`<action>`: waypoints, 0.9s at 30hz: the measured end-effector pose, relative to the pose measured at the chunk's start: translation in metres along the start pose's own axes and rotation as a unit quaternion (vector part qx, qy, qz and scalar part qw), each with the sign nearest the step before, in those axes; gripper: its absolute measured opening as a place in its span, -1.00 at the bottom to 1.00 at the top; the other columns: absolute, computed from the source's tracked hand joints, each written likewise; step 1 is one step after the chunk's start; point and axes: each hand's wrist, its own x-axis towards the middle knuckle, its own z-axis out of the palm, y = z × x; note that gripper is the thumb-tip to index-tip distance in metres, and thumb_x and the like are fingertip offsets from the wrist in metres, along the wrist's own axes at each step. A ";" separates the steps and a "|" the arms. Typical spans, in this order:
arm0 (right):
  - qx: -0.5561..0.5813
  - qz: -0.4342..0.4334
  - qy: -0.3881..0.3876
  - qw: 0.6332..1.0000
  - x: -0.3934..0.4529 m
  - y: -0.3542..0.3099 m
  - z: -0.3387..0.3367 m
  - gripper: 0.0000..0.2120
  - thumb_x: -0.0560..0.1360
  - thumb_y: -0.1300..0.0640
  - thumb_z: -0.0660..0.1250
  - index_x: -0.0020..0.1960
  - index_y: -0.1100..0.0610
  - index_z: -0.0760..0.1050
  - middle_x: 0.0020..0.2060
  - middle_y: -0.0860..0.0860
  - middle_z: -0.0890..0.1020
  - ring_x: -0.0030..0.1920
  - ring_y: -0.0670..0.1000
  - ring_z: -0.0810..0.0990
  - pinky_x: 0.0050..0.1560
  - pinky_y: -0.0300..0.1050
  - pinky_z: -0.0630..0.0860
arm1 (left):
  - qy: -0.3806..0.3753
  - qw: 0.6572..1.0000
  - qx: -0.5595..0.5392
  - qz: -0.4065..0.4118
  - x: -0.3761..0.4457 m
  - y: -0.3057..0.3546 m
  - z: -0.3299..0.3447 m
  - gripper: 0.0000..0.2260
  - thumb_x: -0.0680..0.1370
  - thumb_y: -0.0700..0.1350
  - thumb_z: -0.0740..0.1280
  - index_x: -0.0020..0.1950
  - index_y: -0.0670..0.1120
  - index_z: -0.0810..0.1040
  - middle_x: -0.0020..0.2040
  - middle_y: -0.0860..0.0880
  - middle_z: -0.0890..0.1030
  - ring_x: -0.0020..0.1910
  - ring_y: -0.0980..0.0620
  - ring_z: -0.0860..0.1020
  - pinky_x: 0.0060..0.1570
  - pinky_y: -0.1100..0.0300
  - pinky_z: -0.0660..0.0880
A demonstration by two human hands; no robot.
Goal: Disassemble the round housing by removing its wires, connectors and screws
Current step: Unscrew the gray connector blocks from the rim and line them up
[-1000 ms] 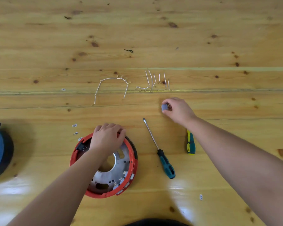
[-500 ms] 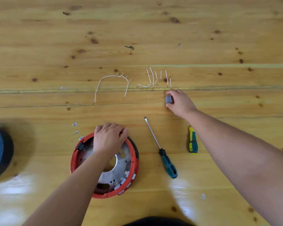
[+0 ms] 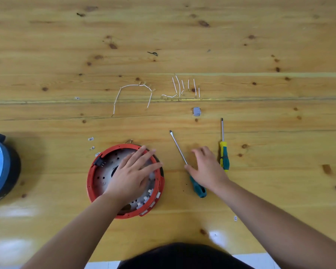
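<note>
Right hand [image 3: 207,167] hovers loose-fingered, holding nothing, over the teal screwdriver [image 3: 186,164], whose long axis runs up-left from handle to tip. Left hand [image 3: 133,171] presses flat on the round housing [image 3: 97,171] (farther from the tool).

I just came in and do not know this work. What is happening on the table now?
A person is taking apart a round red housing. The left hand lies flat on it. The right hand is over the teal-handled screwdriver, not gripping it. White wires and a grey connector lie removed beyond.
</note>
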 end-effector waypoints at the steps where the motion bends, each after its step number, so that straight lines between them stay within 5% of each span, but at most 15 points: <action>1: -0.012 0.024 -0.015 1.000 -0.008 -0.001 0.008 -0.40 0.58 -0.18 0.41 0.47 0.13 0.39 0.33 0.08 0.42 0.29 0.15 0.52 0.25 0.06 0.54 | -0.010 1.000 0.023 0.008 0.000 -0.001 -0.001 -0.54 0.58 -0.13 0.20 0.44 0.19 0.53 0.58 0.01 0.38 0.64 -0.11 0.20 0.56 -0.14 0.19; 4: -0.036 0.067 -0.036 0.996 -0.022 -0.005 0.025 -0.42 0.56 -0.17 0.44 0.40 0.13 0.37 0.30 0.07 0.43 0.26 0.15 0.54 0.12 0.05 0.59 | -0.019 0.997 0.070 0.018 0.009 0.001 -0.009 -0.62 0.55 -0.13 0.44 0.33 0.18 0.62 0.47 -0.02 0.51 0.57 -0.16 0.33 0.55 -0.18 0.24; 7: -0.026 0.080 -0.028 0.996 -0.027 -0.006 0.029 -0.58 0.60 -0.03 0.40 0.33 0.15 0.39 0.25 0.07 0.51 0.22 0.14 0.56 0.08 0.04 0.59 | -0.015 0.996 0.089 0.021 0.019 0.004 -0.016 -0.76 0.56 -0.07 0.49 0.21 0.14 0.68 0.32 -0.01 0.61 0.47 -0.14 0.46 0.53 -0.19 0.28; 13: 0.059 0.066 -0.016 0.996 -0.025 -0.007 0.019 -0.75 0.62 0.05 0.31 0.24 0.13 0.49 0.10 0.04 0.56 0.07 0.09 0.59 0.06 0.04 0.58 | -0.023 0.991 0.114 -0.070 0.014 -0.019 -0.034 -0.61 0.50 -0.14 0.53 0.28 0.16 0.62 0.32 0.05 0.57 0.40 -0.09 0.45 0.49 -0.09 0.32; 17: 0.135 0.043 -0.017 0.990 -0.023 -0.007 0.011 -0.84 0.63 0.03 0.29 0.09 0.10 0.57 -0.07 -0.01 0.57 -0.10 0.05 0.56 -0.18 -0.14 0.46 | 0.000 0.978 0.100 -0.181 0.007 -0.038 -0.048 -0.78 0.61 -0.07 0.41 0.22 0.18 0.65 0.25 0.06 0.60 0.29 -0.09 0.49 0.25 -0.09 0.42; 20: 0.172 0.029 -0.034 0.984 -0.021 -0.008 0.004 -0.76 0.65 -0.01 0.27 0.05 0.14 0.61 -0.15 0.07 0.61 -0.18 0.10 0.62 -0.17 0.01 0.54 | 0.005 0.964 0.081 -0.254 0.002 -0.048 -0.050 -0.82 0.66 0.04 0.29 0.20 0.24 0.62 0.20 0.10 0.57 0.26 -0.05 0.47 0.13 -0.06 0.41; 23: 0.212 0.027 -0.036 0.976 -0.018 -0.010 -0.001 -0.77 0.65 -0.02 0.27 0.03 0.09 0.63 -0.33 -0.02 0.61 -0.39 -0.09 0.58 -0.24 -0.06 0.53 | -0.026 0.947 0.047 -0.318 -0.002 -0.052 -0.047 -0.84 0.68 0.12 0.25 0.20 0.25 0.59 0.15 0.09 0.54 0.26 -0.05 0.45 0.04 -0.03 0.43; 27: 0.212 0.028 -0.007 0.977 -0.010 -0.012 -0.007 -0.78 0.64 -0.08 0.30 0.05 0.01 0.65 -0.35 -0.07 0.60 -0.36 0.00 0.59 -0.31 -0.14 0.43 | -0.034 0.930 -0.005 -0.365 -0.008 -0.046 -0.038 -0.82 0.69 0.14 0.22 0.23 0.22 0.56 0.12 0.04 0.52 0.27 -0.10 0.45 -0.09 -0.02 0.45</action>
